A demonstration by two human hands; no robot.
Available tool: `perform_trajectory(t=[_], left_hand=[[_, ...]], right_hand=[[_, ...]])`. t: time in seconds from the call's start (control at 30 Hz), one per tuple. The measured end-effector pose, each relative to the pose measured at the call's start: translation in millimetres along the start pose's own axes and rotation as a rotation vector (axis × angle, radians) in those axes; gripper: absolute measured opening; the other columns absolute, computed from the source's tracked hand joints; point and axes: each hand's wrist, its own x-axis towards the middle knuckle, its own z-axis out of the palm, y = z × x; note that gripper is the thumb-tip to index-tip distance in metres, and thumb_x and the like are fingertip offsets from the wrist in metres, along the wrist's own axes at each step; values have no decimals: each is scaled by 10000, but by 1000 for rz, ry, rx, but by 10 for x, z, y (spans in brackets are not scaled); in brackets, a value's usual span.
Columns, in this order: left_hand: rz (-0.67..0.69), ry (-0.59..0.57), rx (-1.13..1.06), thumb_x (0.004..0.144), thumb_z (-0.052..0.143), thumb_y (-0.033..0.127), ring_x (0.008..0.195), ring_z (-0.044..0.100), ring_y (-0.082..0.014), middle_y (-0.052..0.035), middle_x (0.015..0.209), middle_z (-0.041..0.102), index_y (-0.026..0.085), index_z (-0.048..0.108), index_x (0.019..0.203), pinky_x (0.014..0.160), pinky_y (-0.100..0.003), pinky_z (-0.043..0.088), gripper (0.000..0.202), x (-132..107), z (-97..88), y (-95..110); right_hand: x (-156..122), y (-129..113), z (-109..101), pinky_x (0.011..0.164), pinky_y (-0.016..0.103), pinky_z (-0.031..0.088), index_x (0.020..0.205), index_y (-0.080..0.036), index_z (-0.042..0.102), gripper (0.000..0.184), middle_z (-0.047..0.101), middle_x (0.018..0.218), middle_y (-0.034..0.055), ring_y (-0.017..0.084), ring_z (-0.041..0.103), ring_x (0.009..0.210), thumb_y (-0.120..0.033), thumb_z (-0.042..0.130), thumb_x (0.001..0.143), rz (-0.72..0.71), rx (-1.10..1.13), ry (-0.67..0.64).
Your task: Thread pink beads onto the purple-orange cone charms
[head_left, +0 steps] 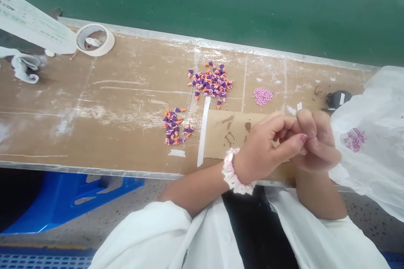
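Observation:
My left hand (267, 147), with a white scrunchie (235, 172) at the wrist, meets my right hand (318, 143) above the right end of a brown paper sheet (217, 134). The fingers of both are closed in a pinch, fingertips together. Whatever sits between them is hidden or too small to name. Left of the hands lie a larger pile of small purple and orange figures (213, 82) and a smaller group of the same figures (172, 128). A little heap of tiny pink pieces (262, 96) rests beyond my hands.
A white plastic bag (375, 176) with more pink pieces (355, 139) is at the right. Beside it sits a dark round object (338, 99). A tape roll (95, 40) stands at the far left of the cardboard-covered table (132, 130). A blue stool (63, 206) is below the edge.

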Motion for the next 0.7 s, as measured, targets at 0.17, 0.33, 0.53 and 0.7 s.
perform_trajectory(t=[0.17,0.33,0.53,0.7], left_hand=[[-63,-27,-125,829,668,370,628,410,-79,31,674,444,170,535,724,593,-225,371,262,3,-15,18],[-93,-36,-165,797,700,339,612,398,-69,43,655,427,166,529,716,564,-209,361,257,2,-58,5],[-122,-70,-211,805,696,387,602,414,-64,46,644,436,160,562,756,554,-197,378,268,-4,-76,6],[-134,-71,-227,803,696,434,580,406,-61,49,622,420,161,557,742,525,-192,365,312,0,-63,15]], right_hand=[[-32,3,3,363,258,361,651,-236,452,284,398,618,-48,89,382,411,-188,715,745,-60,-118,-14],[-56,35,-3,462,299,459,649,-230,447,267,417,621,-45,110,447,449,-188,686,761,-82,-175,-24],[-44,22,-11,483,318,490,637,-230,438,284,437,629,-49,108,455,445,-156,689,748,-72,-153,-40],[-26,35,2,502,332,499,617,-228,388,324,403,627,-67,72,350,383,-162,678,745,-44,-42,-55]])
